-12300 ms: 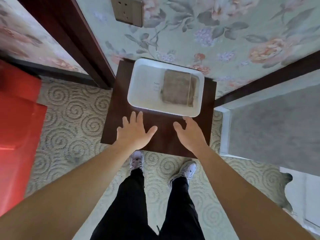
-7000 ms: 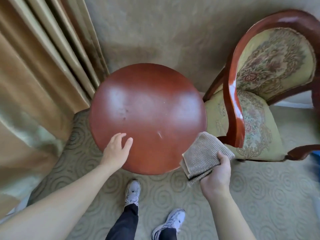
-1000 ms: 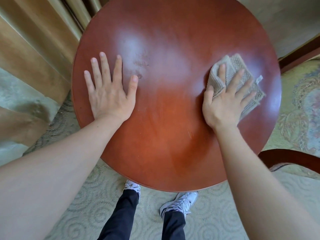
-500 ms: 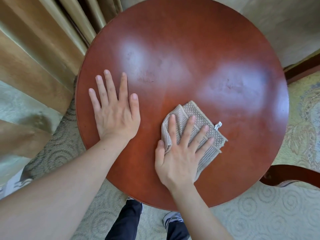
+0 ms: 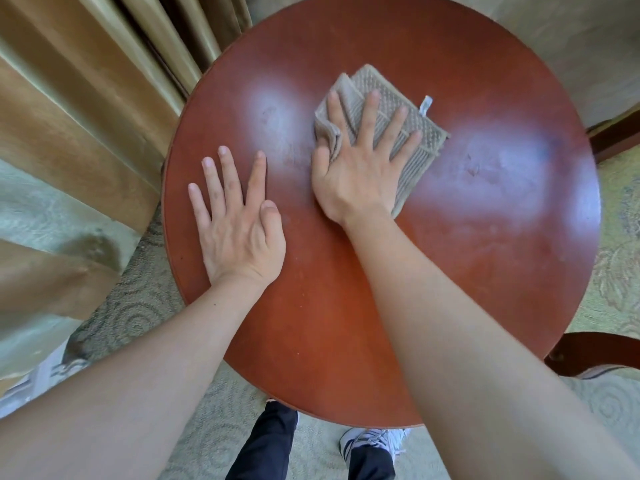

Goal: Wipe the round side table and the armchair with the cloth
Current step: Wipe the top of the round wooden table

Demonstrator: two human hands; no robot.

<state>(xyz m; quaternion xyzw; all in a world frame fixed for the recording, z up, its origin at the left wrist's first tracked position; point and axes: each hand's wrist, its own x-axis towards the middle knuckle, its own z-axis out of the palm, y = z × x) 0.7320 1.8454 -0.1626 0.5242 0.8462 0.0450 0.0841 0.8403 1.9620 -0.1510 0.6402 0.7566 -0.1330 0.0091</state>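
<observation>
The round side table [image 5: 485,254] has a glossy red-brown wooden top that fills most of the view. A folded beige ribbed cloth [image 5: 412,133] lies on its far middle. My right hand [image 5: 360,168] presses flat on the cloth with fingers spread. My left hand [image 5: 239,226] rests flat on the bare tabletop near its left edge, fingers apart and holding nothing. Of the armchair, only a dark wooden arm [image 5: 595,355] and a strip of patterned upholstery [image 5: 620,216] show at the right edge.
Gold curtains [image 5: 86,98] hang at the left, close to the table's rim. Patterned swirl carpet [image 5: 138,306] covers the floor. My dark trouser legs and white shoes [image 5: 374,441] stand below the table's near edge.
My right hand has slid the cloth from the table's near middle to its far middle. Before that it swept in from the right side. My left hand stays flat on the left.
</observation>
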